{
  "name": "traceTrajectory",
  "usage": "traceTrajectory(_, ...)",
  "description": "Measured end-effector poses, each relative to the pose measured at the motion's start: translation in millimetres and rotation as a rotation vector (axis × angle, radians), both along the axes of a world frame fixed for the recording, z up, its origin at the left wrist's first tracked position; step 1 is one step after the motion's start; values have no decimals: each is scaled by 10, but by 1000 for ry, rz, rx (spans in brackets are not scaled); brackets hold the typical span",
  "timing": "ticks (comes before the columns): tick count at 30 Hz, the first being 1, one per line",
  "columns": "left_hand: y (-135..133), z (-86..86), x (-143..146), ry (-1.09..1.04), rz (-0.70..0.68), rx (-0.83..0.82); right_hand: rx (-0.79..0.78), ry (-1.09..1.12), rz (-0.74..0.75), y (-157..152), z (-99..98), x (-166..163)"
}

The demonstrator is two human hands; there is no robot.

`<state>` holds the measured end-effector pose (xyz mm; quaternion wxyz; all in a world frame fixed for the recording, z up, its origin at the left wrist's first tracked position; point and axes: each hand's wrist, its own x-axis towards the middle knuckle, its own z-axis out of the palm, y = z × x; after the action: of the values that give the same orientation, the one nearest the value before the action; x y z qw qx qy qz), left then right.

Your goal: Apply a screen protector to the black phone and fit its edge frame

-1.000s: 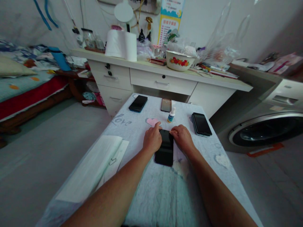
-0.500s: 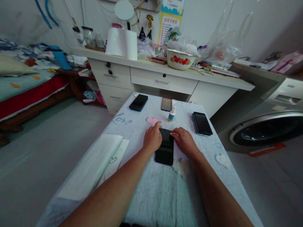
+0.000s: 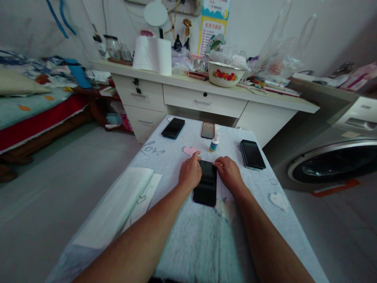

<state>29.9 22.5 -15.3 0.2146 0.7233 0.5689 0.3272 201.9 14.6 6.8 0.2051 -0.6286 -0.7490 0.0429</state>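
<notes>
A black smartphone (image 3: pixel 204 188) lies face up on the cloth-covered table, between my two hands. My left hand (image 3: pixel 190 172) is closed against its upper left edge, with the index finger reaching past the top. At the upper right corner, my right hand (image 3: pixel 228 171) has its fingertips pinched together, touching the phone's edge. Whatever may be between those fingertips is too small to make out. Just beyond the phone stands a small white spray bottle (image 3: pixel 214 142) with a blue label. A brownish phone case (image 3: pixel 208 130) lies flat behind the bottle.
Another dark phone (image 3: pixel 173 128) lies at the table's far left. Stacked phones (image 3: pixel 253 154) are at the right edge. White paper sheets (image 3: pixel 118 208) lie at the left. Behind the table stands a white desk (image 3: pixel 203 100); a washing machine (image 3: pixel 347 129) is at the right.
My right hand has slid slightly up along the phone's right edge, towards its top corner. My left hand and the phone stay almost where they were.
</notes>
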Motion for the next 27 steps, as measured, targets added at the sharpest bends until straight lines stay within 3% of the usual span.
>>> traceTrajectory(27,8,10,-22,-131,38,-25,-5,-175,149,181,63,-462)
